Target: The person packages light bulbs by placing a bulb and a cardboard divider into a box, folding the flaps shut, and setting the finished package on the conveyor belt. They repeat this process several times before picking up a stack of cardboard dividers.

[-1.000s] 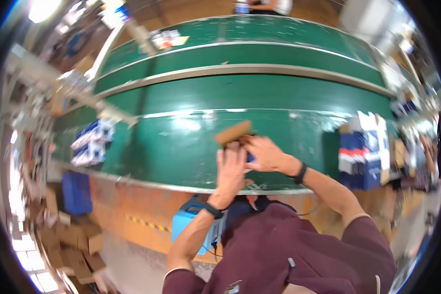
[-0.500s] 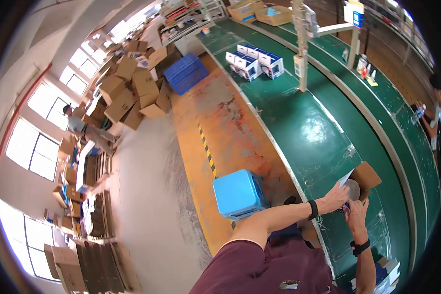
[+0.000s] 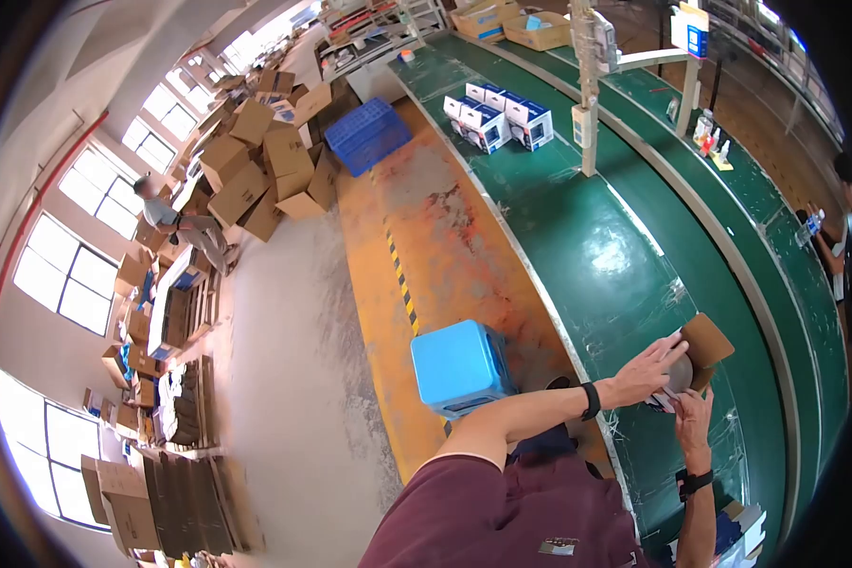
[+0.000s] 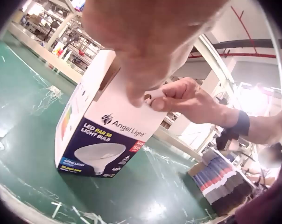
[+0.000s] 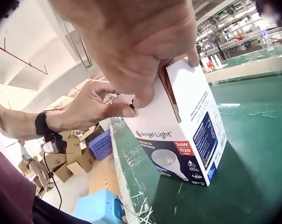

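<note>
A white-and-blue light bulb box (image 4: 103,135) stands upright on the green table, its brown-lined flap (image 3: 708,346) raised. The head view shows a round grey surface (image 3: 679,369) inside the opening. My left hand (image 3: 642,376) reaches across the near top side, fingers extended over the opening; in the right wrist view the left thumb and fingers (image 5: 92,105) pinch the upper edge. My right hand (image 3: 695,421) grips the box's other side; its thumb and forefinger pinch the white panel beside a small hole, as the left wrist view shows (image 4: 190,100).
Several bulb boxes (image 3: 497,118) stand farther along the table (image 3: 577,246), near a post (image 3: 587,104). More boxes (image 4: 220,179) stand beyond my right hand. A blue stool (image 3: 462,364), a blue crate (image 3: 367,135), piled cartons (image 3: 256,170) and a person (image 3: 185,225) are to the left.
The head view has swung left since one second ago. Over the last half second, my left fingers have shifted up across the box opening, and the white flap there has dropped from sight.
</note>
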{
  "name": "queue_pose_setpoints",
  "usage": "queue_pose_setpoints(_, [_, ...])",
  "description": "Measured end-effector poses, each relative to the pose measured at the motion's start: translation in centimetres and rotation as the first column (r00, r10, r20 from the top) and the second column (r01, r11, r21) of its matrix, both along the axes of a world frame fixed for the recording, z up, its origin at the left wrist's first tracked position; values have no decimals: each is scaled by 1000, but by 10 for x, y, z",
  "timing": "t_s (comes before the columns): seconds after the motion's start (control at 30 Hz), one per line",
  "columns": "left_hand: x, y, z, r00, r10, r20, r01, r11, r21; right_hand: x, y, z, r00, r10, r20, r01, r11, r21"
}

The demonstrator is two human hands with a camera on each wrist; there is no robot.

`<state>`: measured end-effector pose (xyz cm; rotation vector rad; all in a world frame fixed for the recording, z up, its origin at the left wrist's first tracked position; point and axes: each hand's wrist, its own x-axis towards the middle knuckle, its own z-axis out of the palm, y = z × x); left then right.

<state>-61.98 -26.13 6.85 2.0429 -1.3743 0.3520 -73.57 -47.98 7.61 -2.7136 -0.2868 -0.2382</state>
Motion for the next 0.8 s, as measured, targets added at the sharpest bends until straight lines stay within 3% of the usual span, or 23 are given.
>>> queue_pose_setpoints(0.07, [1,-1,-14,984,-23,-178,-1,991,-137,-5,-3,-14,1000,22,20,-22,1000,6])
queue_pose_setpoints(0.17, [7,0,-38,961,-172,-215,138,977,-163,-19,-8,-13,975,-140,173,51,896,440])
queue_pose_setpoints(0.2, [8,5,-33,958,-203,-203,171,971,-166,-28,-18,-10,918,-394,-42,345,741,577])
queue_pose_setpoints(0.3, [16,-4,-51,952,-297,-72,274,935,-225,-13,-32,-34,898,-413,-153,364,500,786])
queue_pose_setpoints(0.33, [19,-4,-49,935,-339,-102,320,932,-169,-3,-37,-54,935,-103,-340,350,98,932])
queue_pose_setpoints(0.43, [29,-10,-45,849,-406,-338,415,909,-47,12,-41,-122,890,-75,-451,455,243,857])
queue_pose_setpoints(0.47, [34,-4,-32,781,-419,-464,456,889,-36,12,-36,-127,880,-73,-469,475,169,864])
queue_pose_setpoints(0.53, [38,-7,-36,842,-432,-323,466,884,33,16,-24,-125,864,-66,-500,502,32,864])
queue_pose_setpoints(0.67, [51,-14,-39,865,-467,-183,483,874,53,18,-3,-105,860,-224,-458,473,17,881])
queue_pose_setpoints(0.77, [55,-7,-24,870,-462,-174,477,877,56,16,-8,-101,840,-241,-485,521,113,846])
queue_pose_setpoints(0.8, [56,-8,-21,872,-458,-172,468,884,19,20,-6,-113,854,-209,-477,499,65,864])
